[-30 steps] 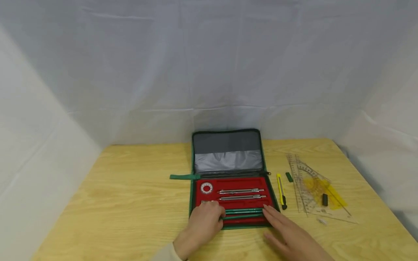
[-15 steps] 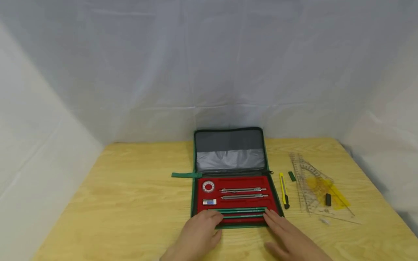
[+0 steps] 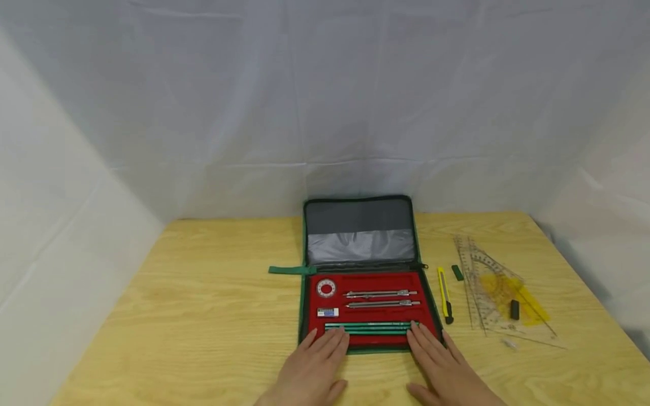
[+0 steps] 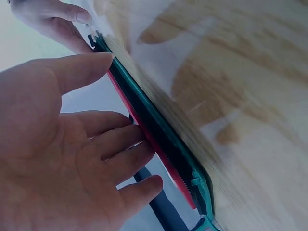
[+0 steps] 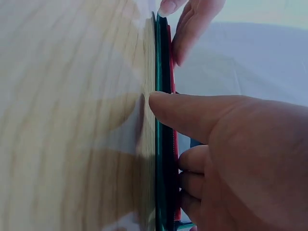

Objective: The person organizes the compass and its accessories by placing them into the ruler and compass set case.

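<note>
Left hand [image 3: 310, 369] flat, fingers straight, tips resting on near-left edge of open drawing-instrument case [image 3: 368, 307]; grips nothing. Case sits mid-table [image 3: 203, 316]: red tray with protractor disc, eraser, two compasses, green pencils [image 3: 368, 327] along the front. Right hand [image 3: 447, 372] likewise flat at near-right edge. Judged step: settling pencils; next likely needs the lid folded over squarely

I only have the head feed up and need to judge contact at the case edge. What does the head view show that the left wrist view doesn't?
Head view only: the open case's grey lid, compasses, eraser, green pencils, and beside it the yellow knife and clear rulers.

Left wrist view only: the case's near edge side-on, with fingers over it.

Both: left hand, right hand, wooden table.
</note>
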{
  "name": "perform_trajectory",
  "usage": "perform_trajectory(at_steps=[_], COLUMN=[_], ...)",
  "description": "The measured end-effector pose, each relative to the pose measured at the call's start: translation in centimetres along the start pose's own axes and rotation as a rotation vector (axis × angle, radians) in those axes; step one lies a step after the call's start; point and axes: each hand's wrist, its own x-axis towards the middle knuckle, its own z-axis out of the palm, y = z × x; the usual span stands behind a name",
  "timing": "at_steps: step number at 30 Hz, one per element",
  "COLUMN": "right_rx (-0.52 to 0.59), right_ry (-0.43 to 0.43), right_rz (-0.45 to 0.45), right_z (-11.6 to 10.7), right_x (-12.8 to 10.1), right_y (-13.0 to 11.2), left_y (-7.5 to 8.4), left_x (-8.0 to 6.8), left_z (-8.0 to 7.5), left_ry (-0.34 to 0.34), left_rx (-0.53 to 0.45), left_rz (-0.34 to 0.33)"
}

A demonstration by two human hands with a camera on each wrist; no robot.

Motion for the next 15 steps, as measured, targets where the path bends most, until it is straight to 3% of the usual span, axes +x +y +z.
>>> perform_trajectory(at_steps=[7,10,15], right_rx=[0.014,0.016,0.018], right_ry=[0.019,0.020,-0.021], right_rz=[0.008,0.007,0.037], right_z=[-0.3,-0.4,-0.5], right_x=[0.2,0.4,1.0], right_y=[-0.6,-0.7,-1.0], left_y=[0.0,0.0,-0.1], left_x=[-0.1,0.1,0.6], left_z=[0.1,0.2,0.4], left_ry=[0.042,0.068,0.013], left_rx=[0.058,0.040,-0.004], left_rz=[0.008,-0.005,-0.059])
